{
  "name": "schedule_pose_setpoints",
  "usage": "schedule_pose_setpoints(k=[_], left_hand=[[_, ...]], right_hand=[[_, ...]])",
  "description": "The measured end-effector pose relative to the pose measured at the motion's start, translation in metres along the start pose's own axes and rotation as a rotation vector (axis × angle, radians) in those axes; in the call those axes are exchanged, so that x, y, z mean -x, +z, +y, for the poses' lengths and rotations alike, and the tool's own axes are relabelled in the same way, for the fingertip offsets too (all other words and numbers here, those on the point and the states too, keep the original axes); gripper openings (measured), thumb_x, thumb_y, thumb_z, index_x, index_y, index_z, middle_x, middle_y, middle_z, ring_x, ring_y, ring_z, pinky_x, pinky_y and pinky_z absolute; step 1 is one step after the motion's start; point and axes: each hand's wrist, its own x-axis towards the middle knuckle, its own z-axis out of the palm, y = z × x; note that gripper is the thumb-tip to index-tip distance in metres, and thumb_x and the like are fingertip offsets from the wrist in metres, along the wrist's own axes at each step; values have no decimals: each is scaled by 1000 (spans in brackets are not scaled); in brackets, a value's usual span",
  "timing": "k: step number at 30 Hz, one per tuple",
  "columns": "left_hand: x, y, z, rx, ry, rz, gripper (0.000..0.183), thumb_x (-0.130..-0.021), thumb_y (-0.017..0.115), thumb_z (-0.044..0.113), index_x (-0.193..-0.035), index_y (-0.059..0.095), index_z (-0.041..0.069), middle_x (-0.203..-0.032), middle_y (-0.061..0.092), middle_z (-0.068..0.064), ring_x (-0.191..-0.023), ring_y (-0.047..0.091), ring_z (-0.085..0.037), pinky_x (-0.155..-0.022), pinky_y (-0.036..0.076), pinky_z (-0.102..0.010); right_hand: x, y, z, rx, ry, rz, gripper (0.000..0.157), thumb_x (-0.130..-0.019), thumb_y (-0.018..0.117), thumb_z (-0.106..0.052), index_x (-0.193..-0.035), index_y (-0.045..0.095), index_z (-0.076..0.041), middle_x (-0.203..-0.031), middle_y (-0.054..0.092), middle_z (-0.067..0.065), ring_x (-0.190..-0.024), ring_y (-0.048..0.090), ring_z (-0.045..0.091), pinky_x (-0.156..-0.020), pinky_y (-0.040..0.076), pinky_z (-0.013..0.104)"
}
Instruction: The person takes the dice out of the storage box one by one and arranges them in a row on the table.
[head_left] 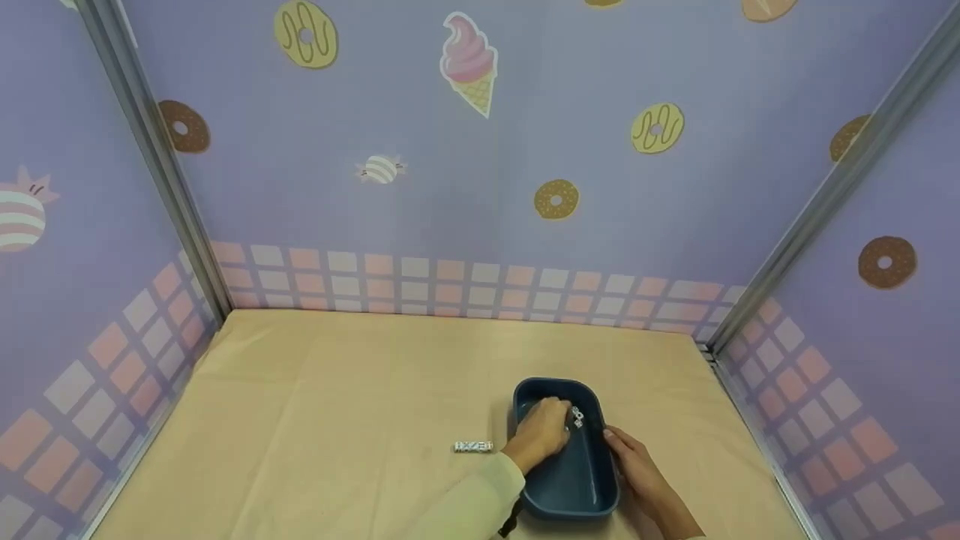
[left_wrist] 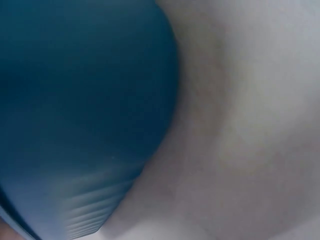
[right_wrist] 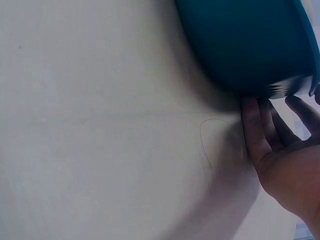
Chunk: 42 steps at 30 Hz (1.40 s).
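A dark blue rectangular tub stands on the cloth-covered table. My left hand reaches over its left rim and down inside, knuckles up. Its fingertips are hidden, so whether they pinch anything does not show. Small white cubes with dark marks lie in the tub just right of these fingers. With the right hand I hold the tub's right side, and in the right wrist view its fingers touch the outer wall low down. Left of the tub, a row of small marked cubes lies on the cloth.
A beige cloth covers the table. Purple printed walls enclose it at the back and both sides, with metal posts in the corners. The left wrist view shows mostly the tub's outer wall.
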Motion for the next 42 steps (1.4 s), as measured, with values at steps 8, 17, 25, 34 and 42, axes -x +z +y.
schedule_pose_setpoints(k=[8,17,25,34,42], left_hand=[[4,7,4,-39,36,-10,11,-85,72,10,-94,70,16,-88,62,5,-76,55,-6,-69,52,-24],[26,-33,18,93,183,53,11,-94,67,21,-105,70,19,-94,54,9,-78,52,-1,-67,47,-14],[60,-80,-24,249,287,188,9,-91,71,13,-100,72,11,-95,60,1,-86,62,-8,-76,50,-14],[103,-95,-117,198,93,188,11,-90,70,7,-101,69,6,-95,60,-2,-87,61,-16,-76,53,-26],[128,-93,-145,132,7,93,16,-88,73,8,-103,70,7,-93,60,2,-84,57,-9,-74,52,-27]], right_hand=[[-1,0,-1,21,24,4,63,-103,47,-43,-150,39,-2,-156,34,21,-146,25,41,-116,20,56],[0,-8,-3,32,27,-5,60,-105,43,-42,-151,38,-4,-157,32,20,-146,24,39,-117,18,55],[0,-6,-2,37,12,5,61,-105,43,-42,-151,37,-3,-157,31,21,-146,23,40,-117,18,54],[-1,-6,-2,38,36,-1,60,-104,45,-42,-150,38,-5,-158,31,19,-147,21,38,-119,18,52],[-1,-5,-1,43,34,0,62,-104,44,-43,-150,38,-2,-157,32,21,-146,24,40,-117,19,55]])
